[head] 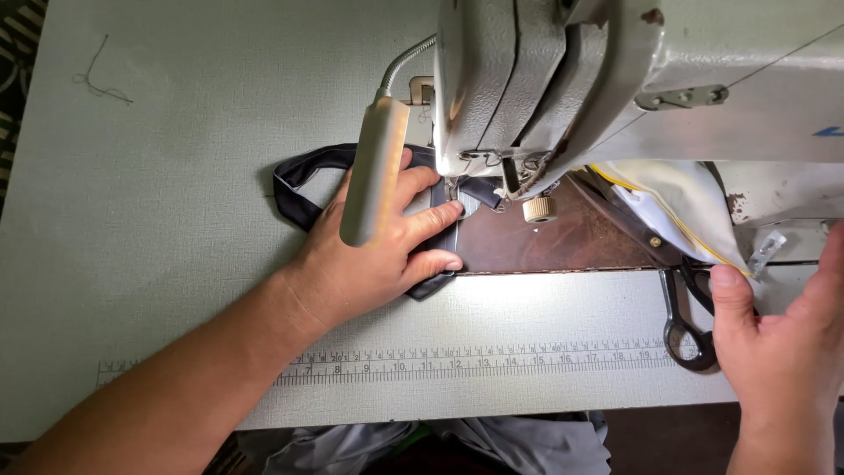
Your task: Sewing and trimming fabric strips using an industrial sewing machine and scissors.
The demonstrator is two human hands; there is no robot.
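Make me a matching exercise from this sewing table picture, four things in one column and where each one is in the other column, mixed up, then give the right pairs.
Things:
1. dark fabric strip
2. scissors
3. printed ruler
4. loose thread

Places:
A. far left corner of the table
B. under the left hand, by the sewing machine needle
C. along the table's near edge
D. beside the right hand, by the white cloth

Pairs: 1-B, 2-D, 3-C, 4-A
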